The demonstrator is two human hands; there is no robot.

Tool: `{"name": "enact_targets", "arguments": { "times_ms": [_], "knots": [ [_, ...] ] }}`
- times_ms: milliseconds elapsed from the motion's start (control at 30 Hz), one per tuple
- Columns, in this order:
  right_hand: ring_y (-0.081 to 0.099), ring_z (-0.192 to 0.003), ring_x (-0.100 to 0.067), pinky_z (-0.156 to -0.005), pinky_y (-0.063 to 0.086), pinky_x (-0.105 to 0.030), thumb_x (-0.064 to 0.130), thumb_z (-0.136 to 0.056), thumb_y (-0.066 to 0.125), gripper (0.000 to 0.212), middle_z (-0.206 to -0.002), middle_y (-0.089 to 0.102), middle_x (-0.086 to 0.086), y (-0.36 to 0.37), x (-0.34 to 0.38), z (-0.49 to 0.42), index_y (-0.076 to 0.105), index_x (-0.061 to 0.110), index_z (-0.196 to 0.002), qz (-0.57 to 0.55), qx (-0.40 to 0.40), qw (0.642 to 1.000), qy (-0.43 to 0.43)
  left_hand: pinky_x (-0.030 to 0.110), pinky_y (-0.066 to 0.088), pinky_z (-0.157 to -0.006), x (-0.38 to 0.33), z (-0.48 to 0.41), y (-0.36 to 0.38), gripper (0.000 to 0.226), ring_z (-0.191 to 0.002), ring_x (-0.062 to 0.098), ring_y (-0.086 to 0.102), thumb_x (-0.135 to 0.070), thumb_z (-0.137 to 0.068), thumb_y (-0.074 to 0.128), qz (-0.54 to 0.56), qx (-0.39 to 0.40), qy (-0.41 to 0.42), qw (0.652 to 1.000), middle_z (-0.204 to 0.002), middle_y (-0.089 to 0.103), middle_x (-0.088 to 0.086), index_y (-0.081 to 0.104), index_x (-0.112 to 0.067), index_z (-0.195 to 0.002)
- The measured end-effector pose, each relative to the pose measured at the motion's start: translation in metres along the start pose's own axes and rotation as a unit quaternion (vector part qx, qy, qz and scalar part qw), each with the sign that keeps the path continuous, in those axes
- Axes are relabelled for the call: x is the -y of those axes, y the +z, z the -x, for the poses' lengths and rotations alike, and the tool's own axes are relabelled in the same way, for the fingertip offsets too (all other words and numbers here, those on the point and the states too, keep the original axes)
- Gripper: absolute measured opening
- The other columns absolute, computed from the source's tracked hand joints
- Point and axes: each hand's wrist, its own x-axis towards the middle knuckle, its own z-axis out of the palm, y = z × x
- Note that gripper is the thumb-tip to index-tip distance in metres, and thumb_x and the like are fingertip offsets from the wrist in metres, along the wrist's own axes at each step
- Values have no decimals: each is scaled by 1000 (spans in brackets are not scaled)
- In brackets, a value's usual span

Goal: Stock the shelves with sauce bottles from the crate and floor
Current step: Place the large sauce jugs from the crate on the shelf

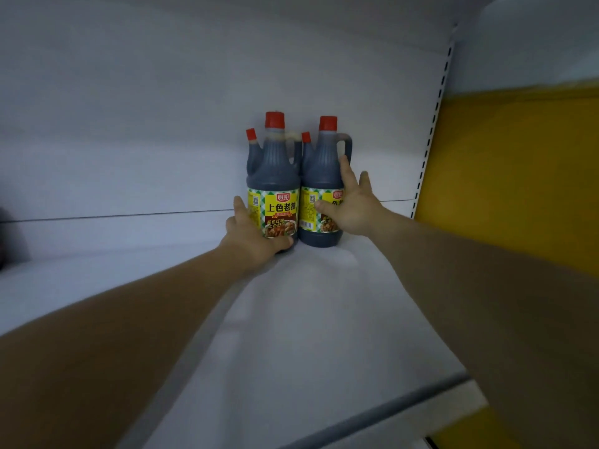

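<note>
Left bottle (274, 176) and right bottle (322, 170) upright, side by side, at rear of white shelf (308, 303).
Left hand (249, 238) grips left bottle low, thumb under label. Right hand (353, 209) clasps right bottle, fingers up its 3 o'clock side, thumb across label. Yellow panel (518, 173) at 3 o'clock.

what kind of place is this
Likely a shop aisle: white metal shelf, slotted rail, matching dark red-capped sauce bottles, left bottle in the left hand, right bottle in the right hand.
</note>
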Motion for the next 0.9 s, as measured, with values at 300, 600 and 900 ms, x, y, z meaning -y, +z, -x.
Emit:
{"name": "enact_targets", "arguments": {
  "times_ms": [300, 600, 900],
  "knots": [
    [10, -149, -28, -117, 19, -40, 54, -93, 51, 83, -163, 4, -9, -63, 44, 132, 4, 27, -155, 179, 83, 980, 36, 43, 19, -119, -35, 122, -57, 101, -147, 23, 9, -60, -79, 62, -231, 179, 95, 952, -161, 2, 0, 0, -30, -152],
    [23, -145, -27, -114, 25, -34, 55, -96, 44, 75, -161, 18, -5, -133, 96, 305, 14, 18, -155, 211, 91, 970, 80, 48, 16, -118, -86, 289, -84, 88, -148, 25, 4, -62, -84, 54, -328, 258, 192, 888, -161, 4, 4, 8, -29, -152],
    [25, -144, -29, -110, 30, -36, 57, -96, 42, 76, -161, 19, -8, -183, 100, 446, 13, 19, -155, 228, 58, 958, 166, 39, 18, -119, -106, 393, -68, 87, -146, 20, 12, -59, -85, 54, -274, 337, 247, 866, -160, 10, 0, 10, -26, -152]
  ]
}}
